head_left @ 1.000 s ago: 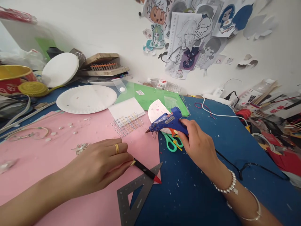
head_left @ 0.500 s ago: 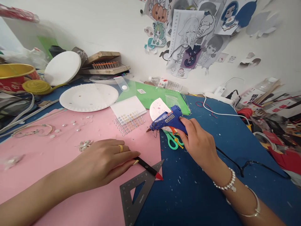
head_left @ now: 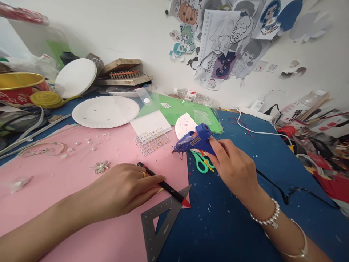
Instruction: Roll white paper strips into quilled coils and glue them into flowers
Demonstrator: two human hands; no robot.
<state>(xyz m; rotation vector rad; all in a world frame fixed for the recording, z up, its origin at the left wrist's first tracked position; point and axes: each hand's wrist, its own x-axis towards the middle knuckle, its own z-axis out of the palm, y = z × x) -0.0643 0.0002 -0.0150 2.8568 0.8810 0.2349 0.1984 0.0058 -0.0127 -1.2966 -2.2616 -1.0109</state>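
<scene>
My left hand (head_left: 122, 191) lies flat on the pink paper sheet (head_left: 68, 171), its fingers stretched over a black pencil with a red end (head_left: 174, 192). A ring shows on one finger. My right hand (head_left: 234, 169) grips the handle of a blue glue gun (head_left: 195, 140), whose nozzle points left toward the pink sheet's edge. Green-handled scissors (head_left: 202, 163) lie just under the gun. A grey set square (head_left: 160, 225) rests in front of the pencil, half on the pink sheet, half on the blue mat (head_left: 231, 225).
A white paper plate (head_left: 105, 111), a sheet of stick-on gems (head_left: 151, 138), a green folder (head_left: 185, 111) and a small paper quilled piece (head_left: 100, 166) lie beyond my hands. The gun's black cord (head_left: 289, 194) trails right. Clutter lines the left and right edges; drawings hang on the wall.
My left hand has slid slightly so more of the pencil's back end shows past the fingers. The view has shifted a little. The right hand still holds the glue gun in place.
</scene>
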